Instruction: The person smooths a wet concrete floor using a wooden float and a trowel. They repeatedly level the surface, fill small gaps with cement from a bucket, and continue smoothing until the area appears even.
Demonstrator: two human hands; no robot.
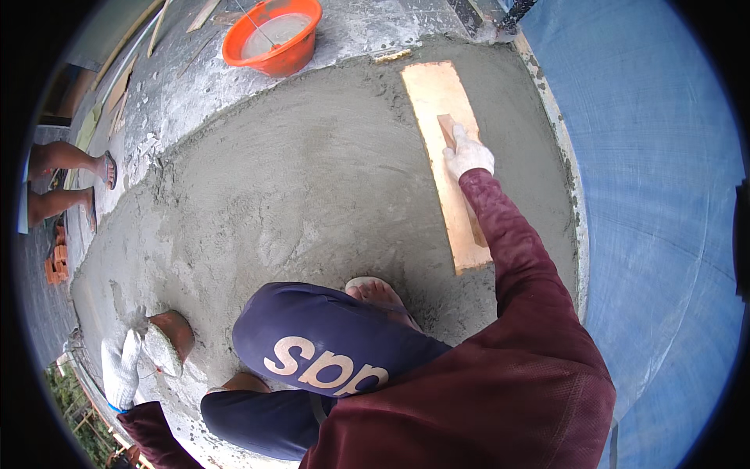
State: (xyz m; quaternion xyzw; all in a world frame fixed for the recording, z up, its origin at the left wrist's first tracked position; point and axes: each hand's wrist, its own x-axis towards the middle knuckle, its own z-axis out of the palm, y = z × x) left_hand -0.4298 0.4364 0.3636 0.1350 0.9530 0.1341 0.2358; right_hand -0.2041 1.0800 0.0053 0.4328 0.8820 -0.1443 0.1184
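Observation:
My right hand [470, 156], in a white glove, is wrapped round the wooden grip of a long wooden float [437, 98]. The float lies flat on wet grey cement [312, 172], slanting from upper left to lower right. At the lower left my left hand [119, 374], also gloved, has its fingers stretched out and apart. Just right of it a small brown bucket [178, 332] leans over on the cement, its inside coated grey. A grey lump [137, 319] lies by those fingertips; whether it is cement or a tool I cannot tell.
An orange basin [293, 56] with greyish liquid and a thin rod or wire stands beyond the cement. A blue sheet [641, 195] borders the right side. At far left are another person's legs [74, 156] and red bricks [58, 262]. My bare foot [379, 293] is on the cement.

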